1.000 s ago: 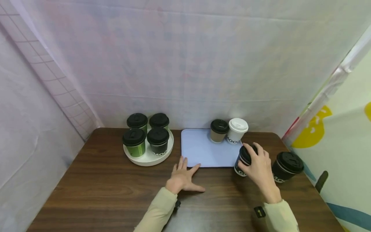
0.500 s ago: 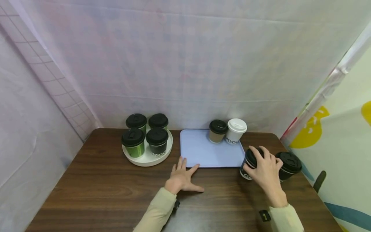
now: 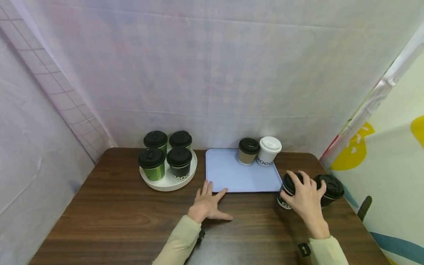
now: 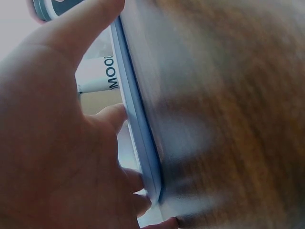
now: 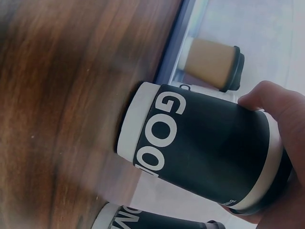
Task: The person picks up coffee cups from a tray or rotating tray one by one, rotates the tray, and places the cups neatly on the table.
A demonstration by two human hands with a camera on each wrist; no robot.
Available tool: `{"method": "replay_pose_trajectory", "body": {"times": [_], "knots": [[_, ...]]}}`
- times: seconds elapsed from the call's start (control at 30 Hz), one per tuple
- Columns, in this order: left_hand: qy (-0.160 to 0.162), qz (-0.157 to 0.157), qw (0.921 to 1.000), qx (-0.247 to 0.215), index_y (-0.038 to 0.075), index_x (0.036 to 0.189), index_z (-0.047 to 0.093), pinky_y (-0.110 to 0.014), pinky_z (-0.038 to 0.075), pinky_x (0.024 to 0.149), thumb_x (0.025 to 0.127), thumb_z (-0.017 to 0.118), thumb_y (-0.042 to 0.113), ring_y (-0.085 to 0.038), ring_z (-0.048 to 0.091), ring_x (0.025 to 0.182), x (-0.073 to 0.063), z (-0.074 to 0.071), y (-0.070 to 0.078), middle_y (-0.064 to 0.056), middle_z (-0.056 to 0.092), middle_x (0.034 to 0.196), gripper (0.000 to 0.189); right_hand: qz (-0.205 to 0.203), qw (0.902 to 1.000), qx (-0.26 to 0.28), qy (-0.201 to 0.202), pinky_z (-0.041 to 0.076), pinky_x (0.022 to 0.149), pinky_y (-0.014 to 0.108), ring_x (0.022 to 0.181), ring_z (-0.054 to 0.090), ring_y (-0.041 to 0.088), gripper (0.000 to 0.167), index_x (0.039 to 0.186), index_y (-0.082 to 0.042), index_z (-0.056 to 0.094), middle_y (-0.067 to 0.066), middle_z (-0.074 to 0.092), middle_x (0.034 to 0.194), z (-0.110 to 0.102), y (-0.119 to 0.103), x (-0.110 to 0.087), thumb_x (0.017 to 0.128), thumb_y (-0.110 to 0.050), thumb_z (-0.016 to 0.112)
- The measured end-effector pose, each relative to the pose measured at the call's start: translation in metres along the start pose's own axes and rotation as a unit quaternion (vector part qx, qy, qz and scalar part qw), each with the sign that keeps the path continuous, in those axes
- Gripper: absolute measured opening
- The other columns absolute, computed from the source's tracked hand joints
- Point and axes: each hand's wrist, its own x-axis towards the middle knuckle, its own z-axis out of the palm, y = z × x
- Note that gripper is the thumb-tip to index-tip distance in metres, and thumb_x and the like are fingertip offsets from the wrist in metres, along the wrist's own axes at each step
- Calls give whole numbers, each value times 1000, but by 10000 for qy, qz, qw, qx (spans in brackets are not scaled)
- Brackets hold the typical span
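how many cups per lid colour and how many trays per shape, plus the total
black-lidded cups: 7
white-lidded cup: 1
round white tray: 1
rectangular blue tray: 1
total: 10

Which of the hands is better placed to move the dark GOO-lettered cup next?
Probably the right hand: it grips the dark GOO-lettered cup, while the left hand lies spread at the near edge of the blue tray.

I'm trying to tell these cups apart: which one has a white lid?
The white cup at the back right of the blue tray, beside the brown cup; every other cup shown has a black lid.
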Motion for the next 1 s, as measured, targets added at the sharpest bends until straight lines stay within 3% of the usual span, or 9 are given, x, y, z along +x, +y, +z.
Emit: {"method": "replay_pose_trajectory", "body": {"times": [0.57, 1.0], "knots": [[-6, -27, 10000, -8, 37, 162, 33, -59, 19, 130, 76, 75, 74, -40, 2, 164, 1, 1, -1, -24, 12, 173, 102, -25, 10000, -78, -36, 14, 106, 87, 112, 51, 65, 70, 138, -11, 59, 34, 52, 140, -1, 7, 1, 74, -25, 85], [-49, -31, 10000, -9, 37, 162, 33, -59, 19, 130, 77, 75, 74, -39, 2, 164, 1, 0, -1, -23, 12, 174, 102, -117, 9999, -117, -7, 11, 106, 88, 130, 41, 56, 77, 140, -8, 55, 32, 52, 139, -1, 15, 1, 73, -27, 86]]}}
